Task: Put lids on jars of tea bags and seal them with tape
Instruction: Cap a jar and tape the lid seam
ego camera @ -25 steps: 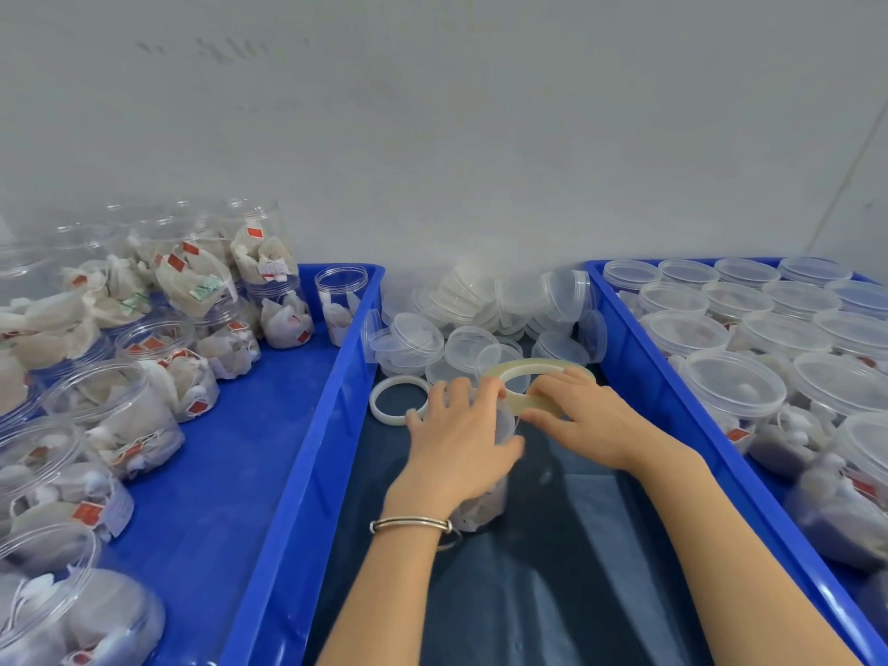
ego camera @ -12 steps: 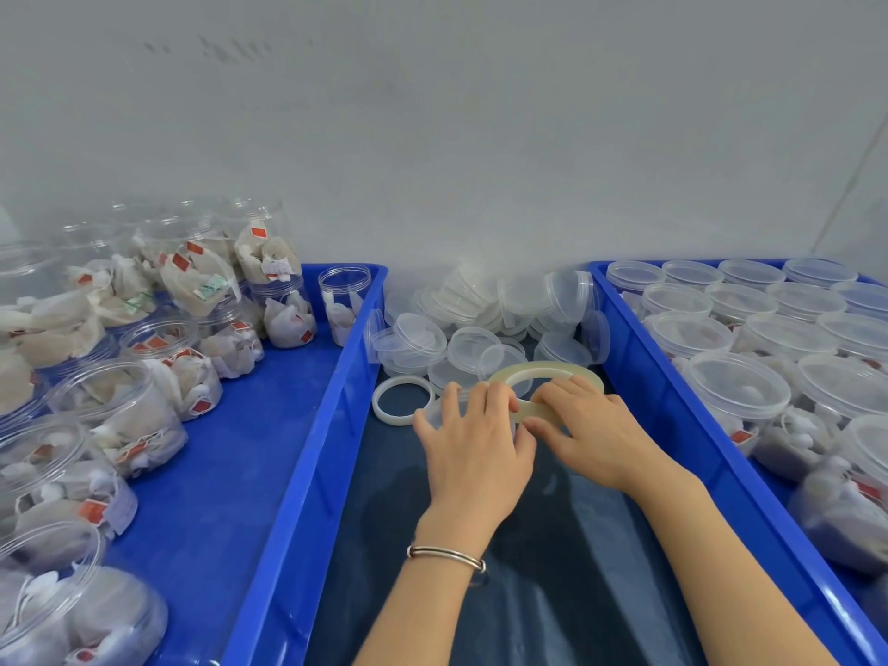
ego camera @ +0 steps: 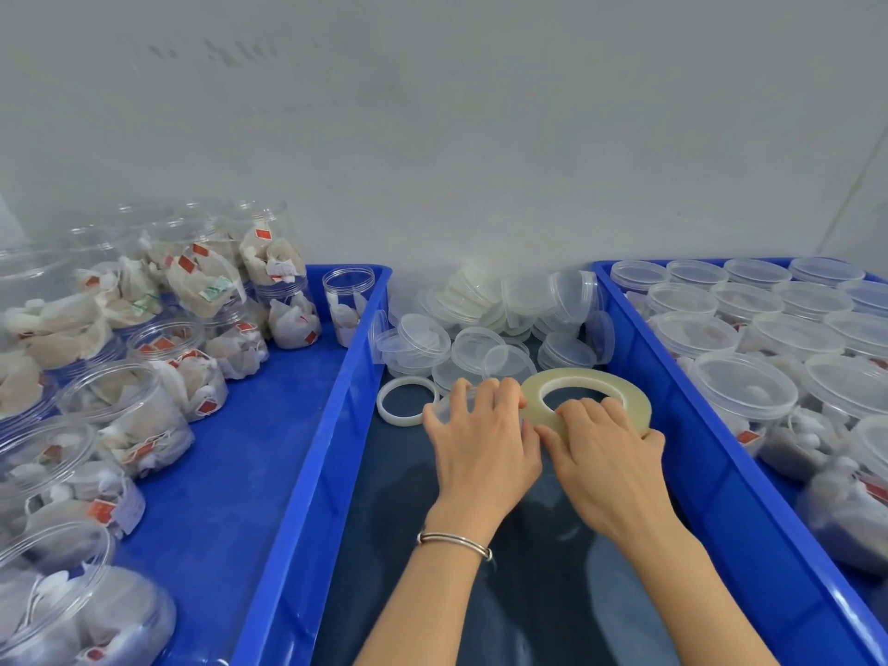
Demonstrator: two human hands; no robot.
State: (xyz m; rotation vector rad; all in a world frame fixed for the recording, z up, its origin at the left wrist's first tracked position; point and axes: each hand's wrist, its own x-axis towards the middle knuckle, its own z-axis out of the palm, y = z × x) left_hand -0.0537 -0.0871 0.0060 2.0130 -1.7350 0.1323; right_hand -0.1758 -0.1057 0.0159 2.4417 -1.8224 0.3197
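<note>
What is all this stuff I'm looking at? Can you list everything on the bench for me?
Open jars of tea bags: many, clear, no lids, in the left blue tray.
Lidded jars: many, clear with translucent lids, in the right blue tray.
Loose lids: a heap, clear, at the back of the dark middle surface.
Tape roll: one, pale yellowish, wide ring, in front of the lids.
Empty ring: one, white, left of the hands.
Jar being worked on: one, clear, mostly hidden under the left hand.
Bracelet: one, silver, on the left wrist.
Left hand: over the jar, fingers curled round its top.
Right hand: grips the tape roll.
</note>
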